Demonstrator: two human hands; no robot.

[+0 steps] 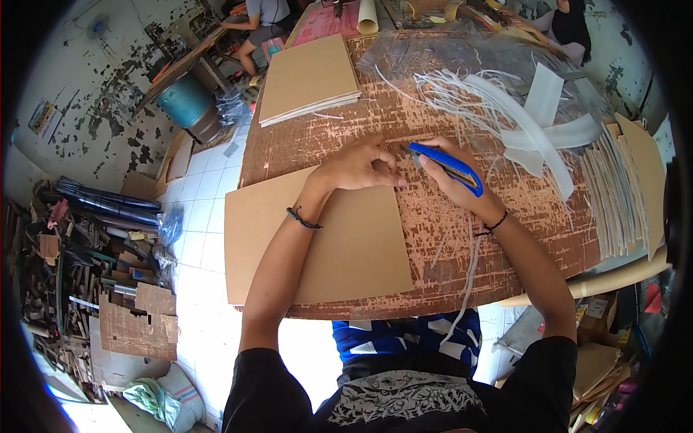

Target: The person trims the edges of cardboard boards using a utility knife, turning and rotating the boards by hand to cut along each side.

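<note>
My right hand [451,177] is wrapped round a blue utility knife [456,170], whose tip points up and left toward my other hand. My left hand [361,167] is over the upper right corner of a brown cardboard sheet [354,245]. Its fingers are curled in toward the thumb, close to that corner; whatever they pinch, if anything, is hidden. The sheet lies flat at the near left of the worn, scored tabletop [462,245]. A thin white strip [471,270] hangs over the near edge, below my right wrist.
A cardboard stack [310,79] lies at the far left. White offcuts and strings [469,101] are heaped at the far right, beside upright boards [613,191]. Wood scraps [79,252] and a blue drum [184,101] stand left. Two other people [268,14] [570,32] sit beyond the table.
</note>
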